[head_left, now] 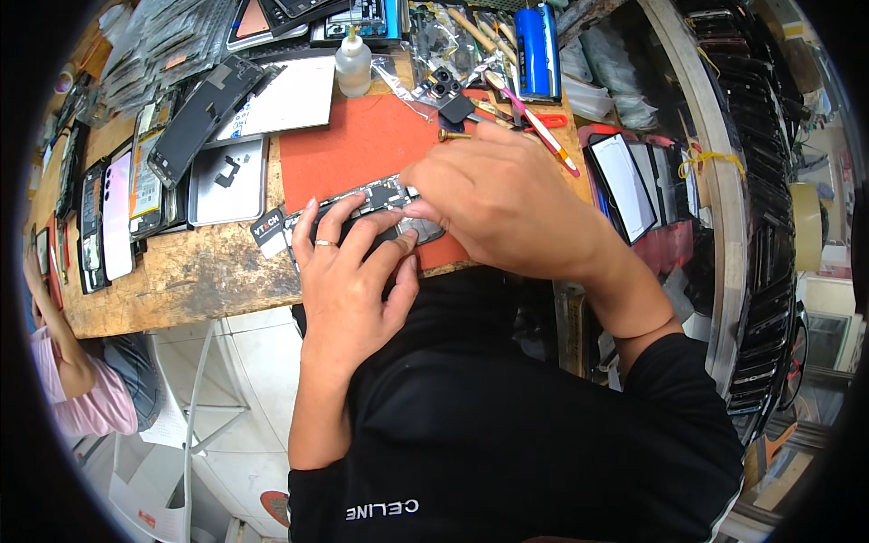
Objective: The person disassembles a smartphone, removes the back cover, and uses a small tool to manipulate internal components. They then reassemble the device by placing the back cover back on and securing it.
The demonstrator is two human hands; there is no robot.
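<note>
An opened phone (387,195) lies on the orange mat (362,136), its circuit board and metal parts bare. Over it rests my left hand (353,281), a ring on one finger, with bent fingertips pressing on the phone and the thumb near its closer edge. My right hand (493,195) is closed in a pinch above the phone's right part. What its fingertips hold is hidden behind the hand. A brass-coloured rod end (454,135) shows beside its knuckles; whether the hand holds it I cannot tell. A black card (269,233) sits at the phone's left end.
Behind the mat stand a clear dropper bottle (353,68) and a blue cylinder (538,54). Tweezers and a pink-and-white brush (548,140) lie at the back right. Phone parts (204,118) and a metal tray (231,185) crowd the left. Another person (81,380) sits far left.
</note>
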